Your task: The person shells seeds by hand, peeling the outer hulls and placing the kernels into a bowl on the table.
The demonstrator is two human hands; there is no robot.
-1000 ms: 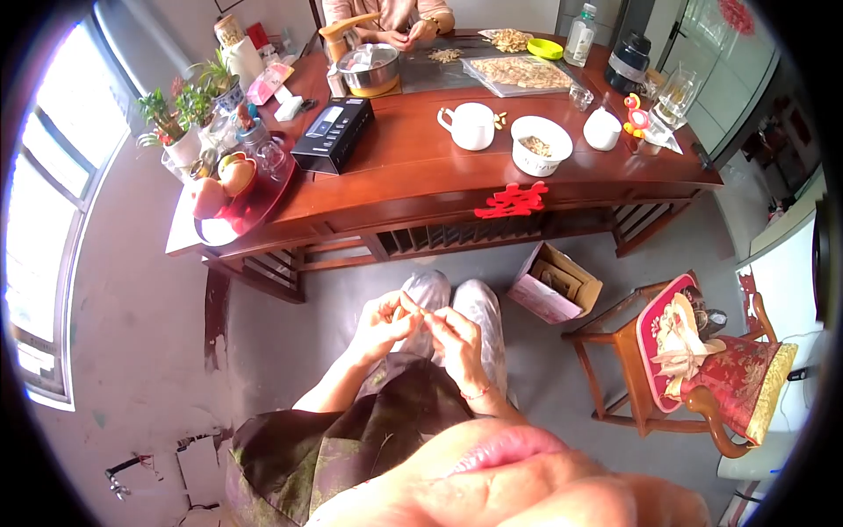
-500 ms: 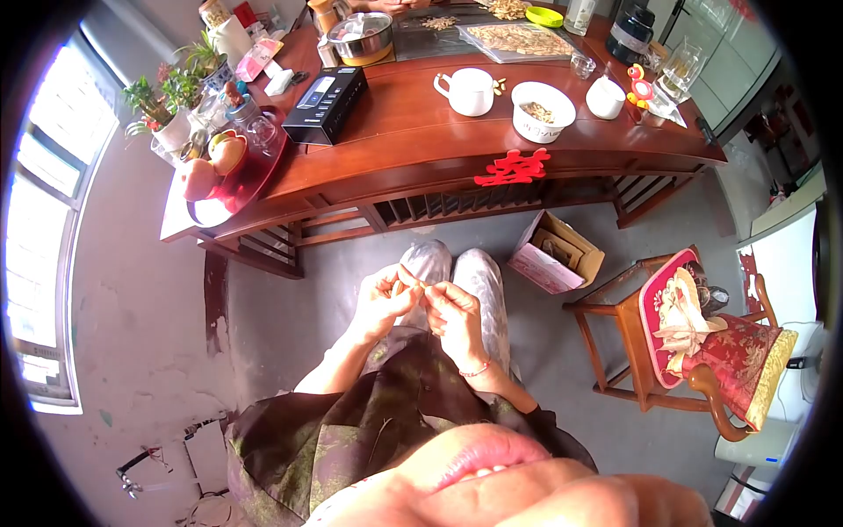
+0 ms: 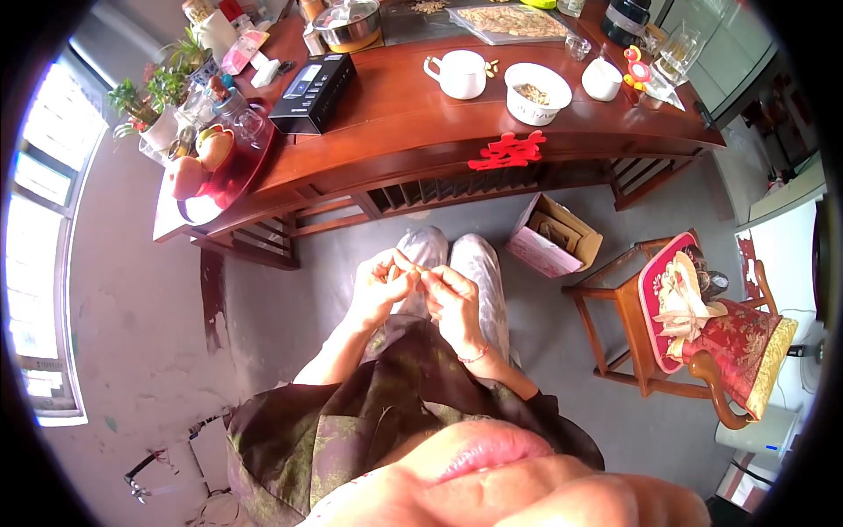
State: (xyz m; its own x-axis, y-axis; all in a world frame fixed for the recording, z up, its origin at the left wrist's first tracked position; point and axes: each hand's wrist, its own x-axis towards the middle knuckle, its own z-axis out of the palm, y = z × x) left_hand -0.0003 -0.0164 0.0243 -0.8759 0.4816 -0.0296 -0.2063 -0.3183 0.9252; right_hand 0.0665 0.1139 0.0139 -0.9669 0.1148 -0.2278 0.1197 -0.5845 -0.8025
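Note:
My left hand and my right hand meet above my lap, fingertips touching. Both are closed in a pinch around something too small to make out. A bracelet circles my right wrist. Beyond them on the wooden table stands a white bowl with small light-brown pieces inside. To its left is a white mug, with a few yellowish pieces beside it.
A cardboard box lies on the floor under the table's front. A wooden chair with a red cushion stands at right. On the table are a black box, a red tray with fruit, and a metal pot.
The view has tilted slightly, so the table and box sit higher in the picture. My hands stay pinched together above my lap, with only slight finger movement.

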